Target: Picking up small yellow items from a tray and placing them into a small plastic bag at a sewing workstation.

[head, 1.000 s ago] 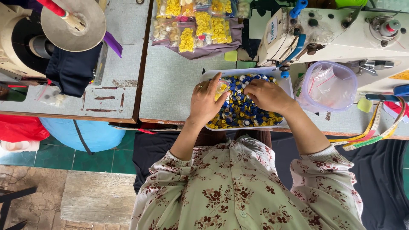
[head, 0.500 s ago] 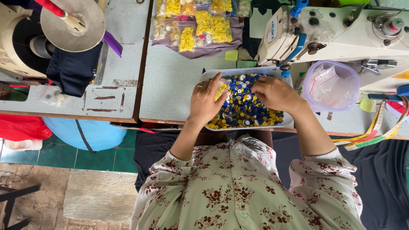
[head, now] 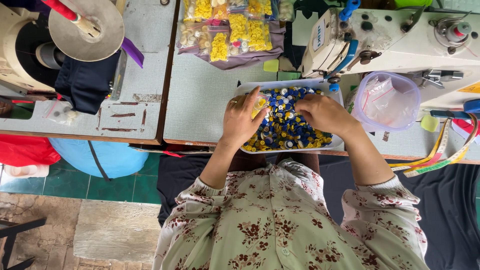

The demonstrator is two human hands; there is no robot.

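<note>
My left hand lies open-fingered at nine o'clock on the white rectangular tray of blue and yellow buttons; my right hand, fingers curled, pinches among them at two o'clock.

Tray: white plastic, smooth, matt rim. Buttons: glossy plastic, blue, yellow, white. Bench: grey laminate, matt, finely speckled, scuffed at 9 o'clock. Round tub, 3 o'clock of tray: clear plastic, holding crinkled film bags. Sewing machine, 1 o'clock: cream enamelled metal, semi-gloss. Packets, 11 o'clock: clear shiny film. Sleeves: soft printed cloth.
</note>
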